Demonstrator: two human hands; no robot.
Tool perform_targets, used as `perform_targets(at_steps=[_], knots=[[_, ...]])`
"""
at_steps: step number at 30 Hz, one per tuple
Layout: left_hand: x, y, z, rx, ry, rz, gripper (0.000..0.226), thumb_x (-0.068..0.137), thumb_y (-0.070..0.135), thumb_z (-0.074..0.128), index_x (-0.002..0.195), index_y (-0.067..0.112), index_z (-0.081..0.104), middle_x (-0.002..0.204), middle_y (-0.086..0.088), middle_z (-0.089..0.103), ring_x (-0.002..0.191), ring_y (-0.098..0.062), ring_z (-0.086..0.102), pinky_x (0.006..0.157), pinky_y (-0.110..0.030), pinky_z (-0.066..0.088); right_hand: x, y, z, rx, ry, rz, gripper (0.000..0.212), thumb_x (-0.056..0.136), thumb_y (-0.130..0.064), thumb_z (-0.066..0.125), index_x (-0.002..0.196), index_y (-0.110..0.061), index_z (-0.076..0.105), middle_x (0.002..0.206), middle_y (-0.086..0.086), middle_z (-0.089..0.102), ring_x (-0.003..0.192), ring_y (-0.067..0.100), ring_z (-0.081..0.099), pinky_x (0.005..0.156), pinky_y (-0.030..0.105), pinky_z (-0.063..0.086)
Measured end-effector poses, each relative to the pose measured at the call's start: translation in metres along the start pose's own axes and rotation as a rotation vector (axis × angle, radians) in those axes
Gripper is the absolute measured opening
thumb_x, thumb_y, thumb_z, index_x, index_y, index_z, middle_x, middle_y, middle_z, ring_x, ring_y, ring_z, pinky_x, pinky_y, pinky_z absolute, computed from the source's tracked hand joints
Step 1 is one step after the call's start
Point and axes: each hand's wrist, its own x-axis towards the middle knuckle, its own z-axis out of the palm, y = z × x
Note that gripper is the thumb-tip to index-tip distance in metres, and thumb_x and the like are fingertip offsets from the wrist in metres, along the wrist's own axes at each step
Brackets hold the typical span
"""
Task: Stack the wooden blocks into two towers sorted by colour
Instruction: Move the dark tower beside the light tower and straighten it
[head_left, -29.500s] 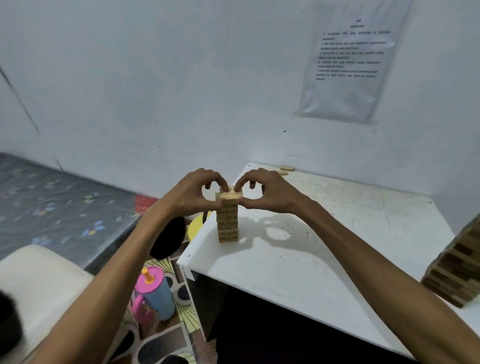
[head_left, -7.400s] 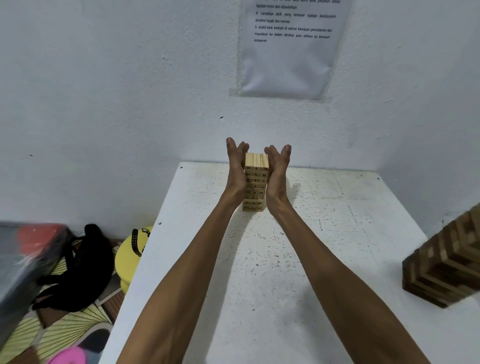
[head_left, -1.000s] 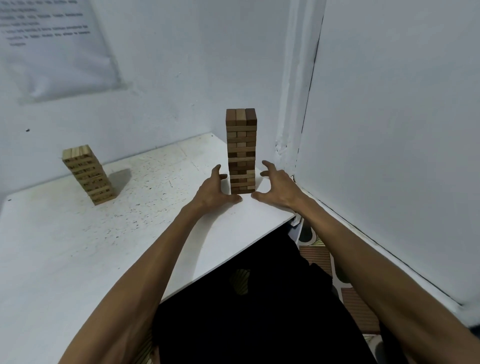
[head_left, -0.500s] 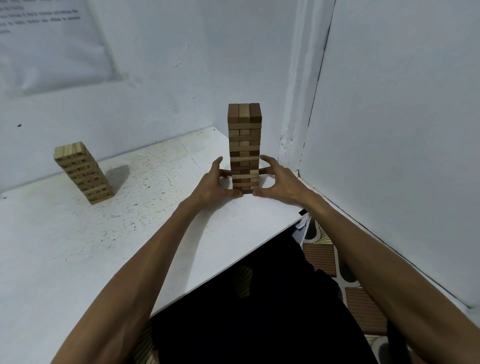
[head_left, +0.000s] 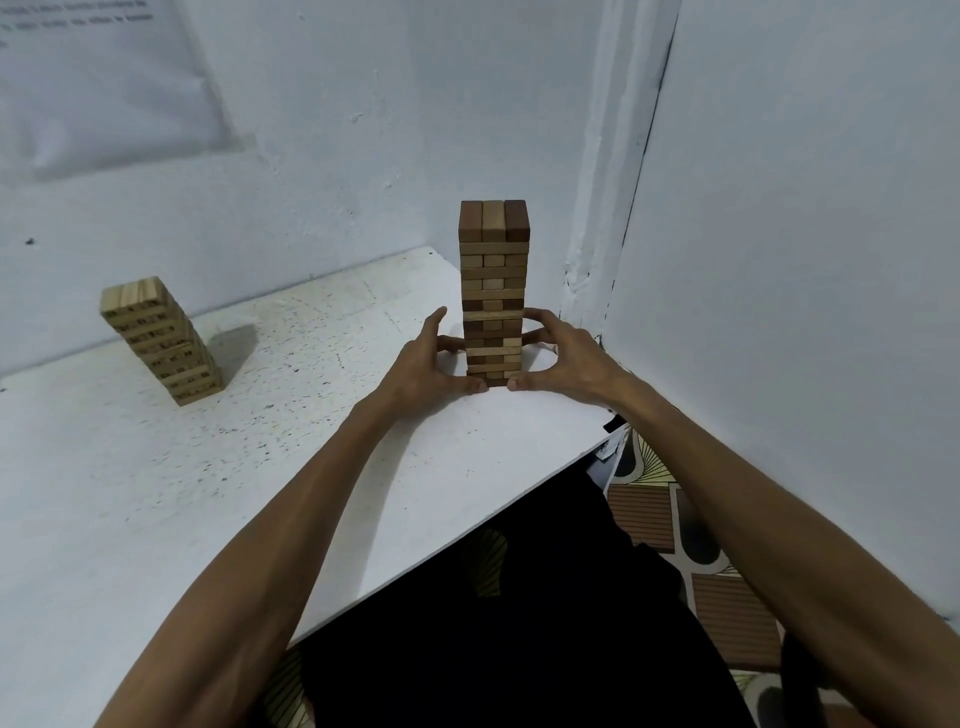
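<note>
**Both hands at the foot of the brown tower**

The tall brown tower (head_left: 493, 291) of dark and mid-toned rectangular wooden blocks stands upright at the far right corner of the white speckled table (head_left: 260, 467), near the wall corner. Its long axis is vertical.

The left hand (head_left: 431, 364) and right hand (head_left: 566, 358) flank its lowest courses. Their fingers curl round the sides and both thumbs meet the front of the base. Contact behind the stack is hidden, so the grip there is probably light.

The tower sits directly between the hands, each about equally near, with most of its height unsupported above them.

The short pale tower (head_left: 161, 340) of light wooden blocks stands well apart to the left.

Judgement: any shift or squaring must be driven evenly from both sides, or the top tips.
</note>
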Motion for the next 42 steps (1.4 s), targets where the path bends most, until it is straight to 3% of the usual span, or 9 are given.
perform_targets(at_steps=[7,12,21,26,33,42], knots=[[0.001,-0.005,-0.002,-0.012,0.027,0.009,0.124,0.078,0.034,0.092,0.166,0.025,0.005,0.148,-0.002,0.059,0.143,-0.026,0.047,0.116,-0.041,0.034,0.013,0.003,0.004,0.036,-0.014,0.005,0.113,0.070,-0.045,0.094,0.159,-0.026,0.027,0.139,-0.002,0.066,0.133,0.017,0.055,0.112,0.035,0.038],[0.001,-0.016,-0.012,-0.009,0.056,0.005,0.124,0.077,0.038,0.092,0.165,0.026,0.006,0.146,0.000,0.060,0.141,-0.023,0.049,0.109,-0.034,0.036,0.030,0.000,0.012,0.019,-0.039,-0.014,0.114,0.069,-0.049,0.093,0.159,-0.026,0.027,0.139,-0.002,0.066,0.134,0.020,0.056,0.115,0.043,0.041],[-0.007,-0.043,-0.040,0.003,0.148,-0.048,0.121,0.078,0.038,0.090,0.165,0.027,0.008,0.146,0.001,0.060,0.140,-0.021,0.049,0.106,-0.030,0.035,0.070,-0.016,0.042,0.060,-0.122,-0.081,0.111,0.070,-0.051,0.092,0.158,-0.031,0.028,0.137,-0.009,0.067,0.133,0.016,0.057,0.116,0.044,0.041],[-0.014,-0.060,-0.060,0.015,0.200,-0.093,0.123,0.077,0.042,0.091,0.165,0.030,0.006,0.146,0.003,0.060,0.138,-0.018,0.050,0.106,-0.031,0.036,0.093,-0.031,0.059,0.087,-0.175,-0.110,0.110,0.070,-0.044,0.095,0.157,-0.032,0.029,0.124,-0.022,0.065,0.130,0.011,0.057,0.112,0.035,0.040],[-0.025,-0.085,-0.092,0.023,0.290,-0.178,0.123,0.075,0.048,0.091,0.163,0.037,0.005,0.147,0.005,0.060,0.136,-0.016,0.052,0.108,-0.037,0.042,0.130,-0.061,0.094,0.109,-0.269,-0.161,0.112,0.070,-0.042,0.095,0.158,-0.032,0.027,0.128,-0.014,0.064,0.119,0.009,0.058,0.106,0.031,0.045],[-0.028,-0.106,-0.121,0.012,0.368,-0.239,0.122,0.075,0.050,0.090,0.162,0.040,0.006,0.146,0.003,0.060,0.135,-0.021,0.054,0.111,-0.046,0.046,0.171,-0.081,0.123,0.133,-0.326,-0.222,0.111,0.070,-0.041,0.095,0.158,-0.032,0.028,0.135,-0.006,0.066,0.123,0.010,0.058,0.107,0.032,0.044]])
